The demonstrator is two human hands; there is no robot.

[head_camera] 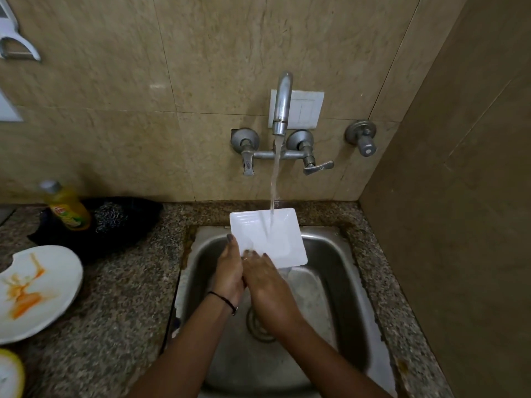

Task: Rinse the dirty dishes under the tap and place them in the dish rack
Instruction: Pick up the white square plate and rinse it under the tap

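Note:
A white square plate (273,239) is held tilted over the steel sink (339,271), and water from the wall tap (282,103) runs onto its upper right part. My left hand (228,268) grips the plate's near left edge. My right hand (267,280) lies on the plate's near face, fingers flat on it. A dirty white plate (34,288) smeared with orange sauce lies on the counter at the left. No dish rack is in view.
A yellow dish soap bottle (67,206) and a steel scrubber (110,218) sit on a dark cloth at the back left. Another rimmed dish (10,374) shows at the bottom left corner. A wall (459,196) bounds the granite counter (120,311) on the right.

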